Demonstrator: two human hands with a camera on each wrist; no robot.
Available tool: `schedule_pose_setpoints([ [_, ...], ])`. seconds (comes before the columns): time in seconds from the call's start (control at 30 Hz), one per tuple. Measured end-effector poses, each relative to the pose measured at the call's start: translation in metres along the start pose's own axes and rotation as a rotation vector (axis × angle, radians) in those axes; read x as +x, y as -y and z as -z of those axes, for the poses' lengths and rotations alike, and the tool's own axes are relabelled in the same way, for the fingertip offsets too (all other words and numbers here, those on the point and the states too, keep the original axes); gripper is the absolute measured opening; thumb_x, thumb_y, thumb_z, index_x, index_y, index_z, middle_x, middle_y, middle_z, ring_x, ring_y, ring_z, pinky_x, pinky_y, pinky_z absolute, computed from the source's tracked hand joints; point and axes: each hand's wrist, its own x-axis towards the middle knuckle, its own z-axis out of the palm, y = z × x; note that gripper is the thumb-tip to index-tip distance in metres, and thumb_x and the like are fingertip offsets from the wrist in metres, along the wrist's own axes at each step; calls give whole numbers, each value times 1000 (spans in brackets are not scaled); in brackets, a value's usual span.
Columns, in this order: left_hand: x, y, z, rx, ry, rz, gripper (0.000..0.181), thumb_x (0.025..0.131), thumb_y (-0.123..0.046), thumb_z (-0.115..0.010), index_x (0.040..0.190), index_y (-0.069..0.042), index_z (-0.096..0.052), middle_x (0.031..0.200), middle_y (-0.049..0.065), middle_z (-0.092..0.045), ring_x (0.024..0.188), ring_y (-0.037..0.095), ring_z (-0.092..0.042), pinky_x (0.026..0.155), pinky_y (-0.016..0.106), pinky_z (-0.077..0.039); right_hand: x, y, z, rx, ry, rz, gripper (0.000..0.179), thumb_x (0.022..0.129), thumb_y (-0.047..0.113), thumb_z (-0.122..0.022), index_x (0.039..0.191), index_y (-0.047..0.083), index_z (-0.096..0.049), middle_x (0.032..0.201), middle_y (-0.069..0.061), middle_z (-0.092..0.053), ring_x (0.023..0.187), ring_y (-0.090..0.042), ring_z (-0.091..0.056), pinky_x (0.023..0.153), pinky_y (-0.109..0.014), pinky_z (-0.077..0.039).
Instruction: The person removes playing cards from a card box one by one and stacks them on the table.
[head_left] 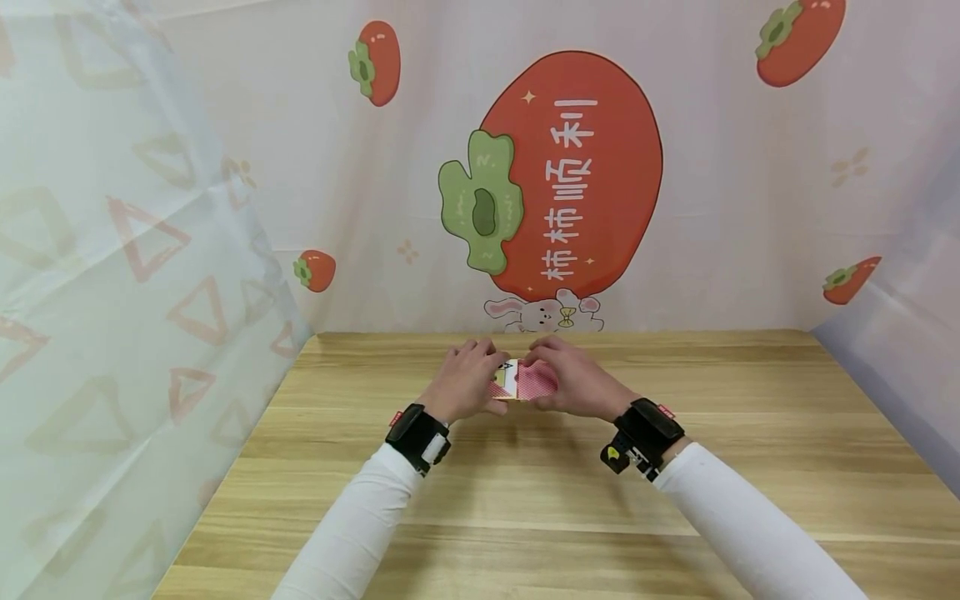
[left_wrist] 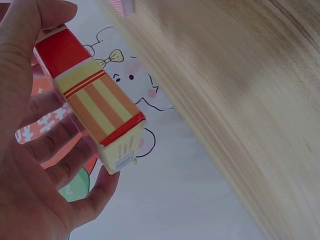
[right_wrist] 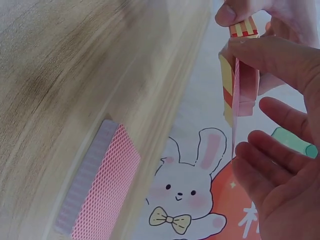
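Note:
My left hand (head_left: 470,379) grips a small card box (head_left: 512,377), thumb on one side and fingers on the other. In the left wrist view the box (left_wrist: 95,85) shows red, yellow and orange stripes. Its mouth faces my right hand (head_left: 581,382), which holds a thin pink-patterned piece (head_left: 537,380), apparently a playing card, by its edges between thumb and fingertips. In the right wrist view this piece (right_wrist: 235,107) is edge-on at the box mouth. How far it reaches inside is hidden. A deck of pink-backed cards (right_wrist: 107,182) lies on the table nearby.
The wooden table (head_left: 480,517) spreads out before me, its far edge close behind both hands. A pale curtain with a large persimmon print (head_left: 585,183) hangs directly behind it. Another patterned curtain (head_left: 135,292) runs along the left side.

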Motion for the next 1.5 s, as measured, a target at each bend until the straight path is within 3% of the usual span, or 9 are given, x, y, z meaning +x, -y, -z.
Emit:
schedule_pose_setpoints([
  [1.17,0,-2,0,-37,-1,10,76,60,-52,-78,123,-17,-57,106,1,-48,102,21,-44,86,45,-37,-3,-3,2,-8,37,1,62,64,21,-81,120,16,-54,116,0,-53,102,-17,-48,82,-30,-44],
  [1.5,-1,-1,0,-28,7,7,77,59,-53,-78,124,-17,-56,105,0,-47,101,20,-43,85,45,-37,-6,-6,5,-48,75,22,43,66,26,-80,106,21,-65,112,3,-52,104,-17,-47,87,-34,-41],
])
